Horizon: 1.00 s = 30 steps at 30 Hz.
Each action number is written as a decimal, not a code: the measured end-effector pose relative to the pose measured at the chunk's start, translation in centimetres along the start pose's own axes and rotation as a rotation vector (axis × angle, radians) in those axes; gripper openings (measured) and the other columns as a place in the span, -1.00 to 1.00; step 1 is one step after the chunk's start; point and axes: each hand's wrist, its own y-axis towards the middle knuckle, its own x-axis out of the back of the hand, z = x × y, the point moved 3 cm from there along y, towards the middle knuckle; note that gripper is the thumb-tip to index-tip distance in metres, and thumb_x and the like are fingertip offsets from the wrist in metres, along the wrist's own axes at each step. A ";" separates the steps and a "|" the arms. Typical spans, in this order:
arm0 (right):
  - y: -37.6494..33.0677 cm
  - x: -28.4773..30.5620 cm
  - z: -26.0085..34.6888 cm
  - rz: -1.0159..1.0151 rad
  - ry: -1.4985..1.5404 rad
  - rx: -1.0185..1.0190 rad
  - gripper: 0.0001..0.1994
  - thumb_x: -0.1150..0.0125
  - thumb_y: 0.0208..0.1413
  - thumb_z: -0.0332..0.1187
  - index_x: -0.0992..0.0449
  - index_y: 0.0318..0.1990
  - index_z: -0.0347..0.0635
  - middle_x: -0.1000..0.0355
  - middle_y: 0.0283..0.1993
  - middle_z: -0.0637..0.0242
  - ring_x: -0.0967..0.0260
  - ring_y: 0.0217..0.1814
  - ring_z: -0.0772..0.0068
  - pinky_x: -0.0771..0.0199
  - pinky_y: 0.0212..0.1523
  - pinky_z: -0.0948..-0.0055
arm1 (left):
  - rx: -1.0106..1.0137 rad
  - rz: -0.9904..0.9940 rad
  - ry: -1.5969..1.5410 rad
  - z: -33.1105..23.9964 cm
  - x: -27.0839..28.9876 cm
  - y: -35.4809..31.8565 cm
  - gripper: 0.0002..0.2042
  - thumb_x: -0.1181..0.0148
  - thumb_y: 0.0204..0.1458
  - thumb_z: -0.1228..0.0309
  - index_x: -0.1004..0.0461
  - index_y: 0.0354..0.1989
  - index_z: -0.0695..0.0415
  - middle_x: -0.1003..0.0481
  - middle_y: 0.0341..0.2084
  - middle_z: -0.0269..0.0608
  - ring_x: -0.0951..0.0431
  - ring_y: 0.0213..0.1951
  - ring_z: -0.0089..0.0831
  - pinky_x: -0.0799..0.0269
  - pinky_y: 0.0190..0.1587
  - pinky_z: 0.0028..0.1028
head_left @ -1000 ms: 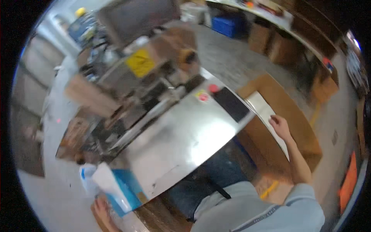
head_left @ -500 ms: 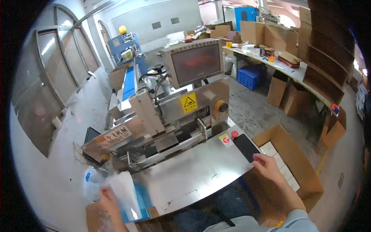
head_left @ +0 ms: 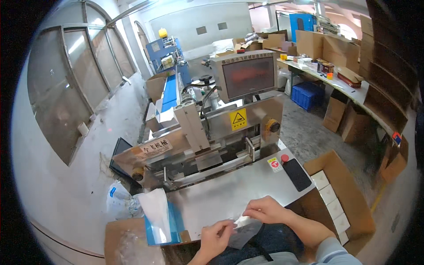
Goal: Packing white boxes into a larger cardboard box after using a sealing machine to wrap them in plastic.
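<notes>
Both hands meet in front of the near edge of the steel worktop (head_left: 207, 201). My left hand (head_left: 216, 236) pinches one side of a clear plastic bag (head_left: 245, 234), which hangs down between the hands. My right hand (head_left: 268, 210) has its fingers closed on the top edge of the same bag. A whitish strip shows between the fingertips; whether it is the bag's own edge I cannot tell. Left of the hands, a stack of clear and white plastic bags (head_left: 154, 210) lies on a blue tray (head_left: 177, 221) at the worktop's left end.
Behind the worktop stands a steel machine with a screen (head_left: 248, 76) and a yellow warning label (head_left: 238, 119). A red button (head_left: 285, 157) and a black phone (head_left: 296, 175) sit at its right. Small white boxes (head_left: 327, 193) fill a carton (head_left: 353, 203). Another carton (head_left: 115, 238) holds loose plastic.
My left hand has moved right from the bag stack and my right hand has come left from beside the phone. They now hold a clear bag together. The view has shifted.
</notes>
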 end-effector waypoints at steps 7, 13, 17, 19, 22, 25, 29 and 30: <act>-1.2 0.1 0.0 -0.043 -0.191 -0.002 -0.85 -0.35 0.12 -0.30 -0.62 -0.36 -0.19 -0.59 -0.36 0.23 -0.56 -0.35 0.16 -0.54 -0.31 0.34 | 0.190 0.011 -0.296 2.4 -1.2 -0.8 -0.91 -0.21 0.18 0.54 -0.55 -0.23 0.33 -0.63 -0.43 -0.13 -0.60 -0.49 -0.53 -0.53 -0.41 -0.56; -0.6 0.8 0.6 -0.534 -0.288 0.406 -0.89 -0.44 0.00 -0.42 -0.61 -0.41 -0.21 -0.57 -0.28 0.23 -0.56 -0.15 0.22 -0.55 -0.17 0.33 | 0.365 -0.023 -0.299 6.0 -2.0 -0.6 -0.87 -0.23 0.20 0.48 -0.55 -0.24 0.34 -0.60 -0.53 -0.24 -0.53 -0.55 -0.63 -0.44 -0.49 -0.62; -0.8 0.0 -0.6 -0.406 -0.233 0.419 -0.86 -0.42 0.00 -0.34 -0.59 -0.41 -0.17 -0.54 -0.24 0.18 -0.52 -0.11 0.10 -0.53 -0.14 0.21 | 0.440 -0.092 -0.384 8.6 -2.3 -0.9 -0.87 -0.24 0.18 0.48 -0.56 -0.24 0.32 -0.63 -0.43 -0.18 -0.61 -0.44 -0.51 -0.51 -0.39 -0.56; -0.6 -0.5 -0.9 -0.222 -0.328 0.407 -0.84 -0.41 -0.01 -0.34 -0.54 -0.40 -0.19 -0.51 -0.30 0.20 -0.50 -0.14 0.09 -0.52 -0.12 0.18 | -0.042 -0.496 0.276 6.0 -2.0 -0.6 -0.85 -0.27 0.13 0.49 -0.58 -0.17 0.28 -0.63 -0.29 -0.12 -0.66 -0.28 -0.29 -0.57 -0.24 -0.44; -0.7 -1.8 -1.3 -0.067 -0.414 0.440 -0.84 -0.37 -0.01 -0.34 -0.51 -0.39 -0.19 -0.50 -0.32 0.20 -0.48 -0.16 0.09 -0.47 0.01 0.14 | -0.335 -0.181 0.360 2.3 -1.4 0.2 -0.66 -0.30 0.06 0.50 -0.52 0.05 0.19 -0.61 -0.14 -0.08 -0.64 -0.14 -0.14 -0.56 -0.10 -0.36; -1.0 -3.0 -2.1 0.057 -0.469 0.434 -0.85 -0.34 -0.02 -0.34 -0.52 -0.36 -0.19 -0.49 -0.35 0.18 -0.48 -0.19 0.07 -0.41 0.12 0.10 | -0.202 0.148 0.346 -1.4 -1.2 1.9 -0.59 -0.32 0.05 0.38 -0.50 0.12 0.08 -0.61 -0.17 -0.03 -0.64 -0.30 -0.16 -0.55 -0.21 -0.33; -0.7 -3.2 -2.6 0.153 -0.482 0.339 -0.84 -0.32 0.02 -0.29 -0.54 -0.35 -0.17 -0.49 -0.37 0.18 -0.48 -0.18 0.06 -0.40 0.15 0.06 | -0.033 0.379 0.433 0.9 -1.2 2.5 -0.71 -0.29 0.09 0.27 -0.59 -0.02 0.04 -0.62 -0.32 -0.05 -0.64 -0.37 -0.15 -0.55 -0.28 -0.28; -0.8 -3.1 -2.9 0.208 -0.499 0.260 -0.83 -0.31 0.04 -0.27 -0.54 -0.35 -0.16 -0.50 -0.37 0.18 -0.48 -0.16 0.06 -0.38 0.17 0.04 | -0.025 0.384 0.427 1.8 -1.2 2.4 -0.71 -0.29 0.09 0.27 -0.59 -0.02 0.04 -0.62 -0.32 -0.05 -0.64 -0.37 -0.15 -0.55 -0.28 -0.28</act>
